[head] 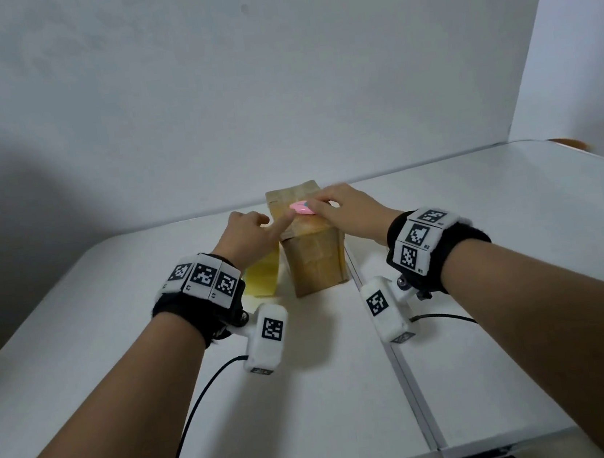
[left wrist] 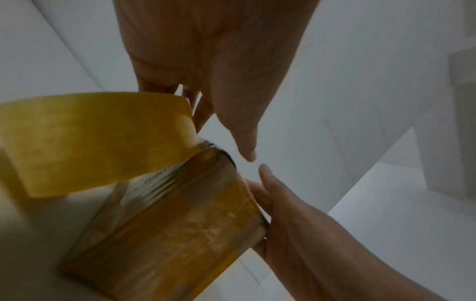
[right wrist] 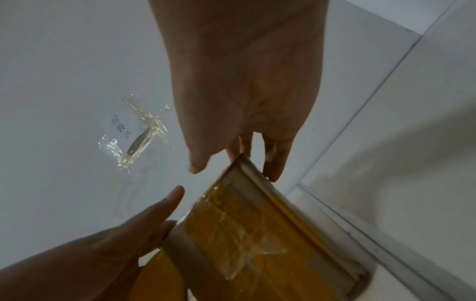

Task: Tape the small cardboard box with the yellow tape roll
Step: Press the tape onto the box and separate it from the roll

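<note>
The small cardboard box (head: pixel 313 256) stands upright mid-table, wrapped with yellow tape. A loose strip of yellow tape (head: pixel 263 274) hangs down its left side; the left wrist view shows the strip (left wrist: pixel 90 142) running off the box's (left wrist: pixel 180 224) top edge. The roll itself is hidden. My left hand (head: pixel 254 227) is at the box's upper left, its index finger stretched onto the top. My right hand (head: pixel 327 202) lies over the top from the right and pinches a small pink tool (head: pixel 301 207) there. The right wrist view shows the box (right wrist: pixel 257 234) beneath my right fingers (right wrist: pixel 273 163).
The box stands near the white table's (head: pixel 313 398) back edge, close to the white wall (head: pixel 274 80). A metal seam (head: pixel 405 368) runs front to back just right of the box. A paper label under clear tape (right wrist: pixel 134 134) is stuck on a white surface.
</note>
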Demonstrator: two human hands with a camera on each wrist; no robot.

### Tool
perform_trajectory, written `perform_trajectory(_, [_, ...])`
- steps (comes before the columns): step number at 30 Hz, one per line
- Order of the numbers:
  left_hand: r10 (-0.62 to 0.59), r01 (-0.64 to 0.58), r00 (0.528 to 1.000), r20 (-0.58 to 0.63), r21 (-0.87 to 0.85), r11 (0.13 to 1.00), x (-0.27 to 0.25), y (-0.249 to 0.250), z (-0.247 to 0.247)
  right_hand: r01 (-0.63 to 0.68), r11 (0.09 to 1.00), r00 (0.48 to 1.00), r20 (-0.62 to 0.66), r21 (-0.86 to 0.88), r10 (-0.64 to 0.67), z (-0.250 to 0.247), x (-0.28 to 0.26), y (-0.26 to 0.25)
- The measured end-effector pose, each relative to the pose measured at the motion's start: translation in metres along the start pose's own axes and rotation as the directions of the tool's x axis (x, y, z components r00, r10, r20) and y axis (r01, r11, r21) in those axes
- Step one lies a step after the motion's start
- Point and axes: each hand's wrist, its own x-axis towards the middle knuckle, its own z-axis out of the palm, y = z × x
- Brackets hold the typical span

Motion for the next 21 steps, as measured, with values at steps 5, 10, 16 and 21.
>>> perform_trajectory(5, [-0.011,0.011,1.0,0.013,0.009,1.0,-0.003,-0.002,0.005,-0.023,1.0,0.999,0.036,-0.008,0.023,0.006,-0.014,0.015])
perform_trajectory(10, [-0.012,0.012,1.0,0.002,-0.003,1.0,-0.005,-0.002,0.008,-0.156,0.987,0.979,0.128,-0.034,0.159,0.008,-0.018,0.023])
perform_trajectory(16, [-0.006,0.005,1.0,0.013,0.022,1.0,-0.001,-0.003,0.009,-0.148,0.989,0.986,0.075,-0.013,0.148,0.013,-0.018,0.015])
perform_trajectory(21, [-0.015,0.013,0.999,0.035,0.053,0.999,0.001,-0.002,0.009,-0.126,0.991,0.991,0.028,-0.038,0.127,0.014,-0.02,0.018])
